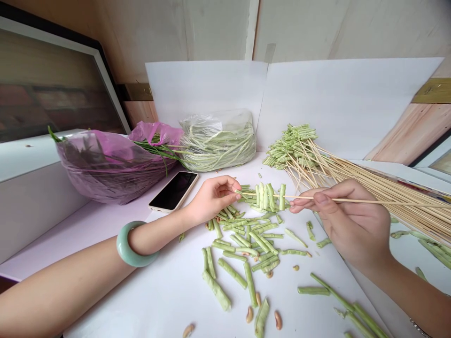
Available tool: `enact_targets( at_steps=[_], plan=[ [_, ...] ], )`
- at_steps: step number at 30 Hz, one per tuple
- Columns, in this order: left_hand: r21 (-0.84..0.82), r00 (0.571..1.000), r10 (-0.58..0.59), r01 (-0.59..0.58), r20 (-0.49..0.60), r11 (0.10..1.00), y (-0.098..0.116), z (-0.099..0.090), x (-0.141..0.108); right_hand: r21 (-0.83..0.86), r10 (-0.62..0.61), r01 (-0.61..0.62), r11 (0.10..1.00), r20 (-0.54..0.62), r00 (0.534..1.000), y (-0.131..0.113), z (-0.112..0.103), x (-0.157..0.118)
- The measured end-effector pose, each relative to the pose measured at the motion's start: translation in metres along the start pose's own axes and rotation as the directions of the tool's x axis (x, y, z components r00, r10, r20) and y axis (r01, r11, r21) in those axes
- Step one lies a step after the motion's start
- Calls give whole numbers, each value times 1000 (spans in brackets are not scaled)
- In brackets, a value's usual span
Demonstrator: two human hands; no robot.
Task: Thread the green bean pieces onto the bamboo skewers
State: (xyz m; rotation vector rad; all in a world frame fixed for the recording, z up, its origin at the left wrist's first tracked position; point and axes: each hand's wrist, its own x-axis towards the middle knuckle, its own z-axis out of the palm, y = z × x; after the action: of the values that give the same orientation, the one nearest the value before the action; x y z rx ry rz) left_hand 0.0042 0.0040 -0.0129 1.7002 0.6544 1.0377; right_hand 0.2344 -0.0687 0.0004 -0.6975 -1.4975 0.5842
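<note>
My right hand (pixel 352 220) grips a thin bamboo skewer (pixel 373 202) that points left across the table. Several cut long bean pieces (pixel 270 197) are threaded crosswise near its front end. At the tip, my left hand (pixel 214 197) pinches a green bean piece (pixel 242 192) between thumb and fingers; whether the tip has pierced it I cannot tell. Below both hands lie many loose cut bean pieces (pixel 232 272), with a few brown bean seeds (pixel 278 320) among them. A pale green bangle (pixel 123 246) circles my left wrist.
Filled bean skewers (pixel 292 145) are piled at the back right, beside a long bundle of bare skewers (pixel 380 188). A clear bag of long beans (pixel 218 141) and a purple bag of greens (pixel 116 164) stand at the back left. A phone (pixel 174 190) lies before them.
</note>
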Motion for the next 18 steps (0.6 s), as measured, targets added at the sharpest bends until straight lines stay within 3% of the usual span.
enact_targets(
  at_steps=[9,18],
  plan=[
    [-259,999,-39,32,-20,965,-3,1,-2,6,-30,30,1000,-33,999,-4,2,-1],
    [-309,1000,-14,9,-14,951,-5,1,-1,-11,-22,21,1000,-52,998,-4,2,-2]
  ],
)
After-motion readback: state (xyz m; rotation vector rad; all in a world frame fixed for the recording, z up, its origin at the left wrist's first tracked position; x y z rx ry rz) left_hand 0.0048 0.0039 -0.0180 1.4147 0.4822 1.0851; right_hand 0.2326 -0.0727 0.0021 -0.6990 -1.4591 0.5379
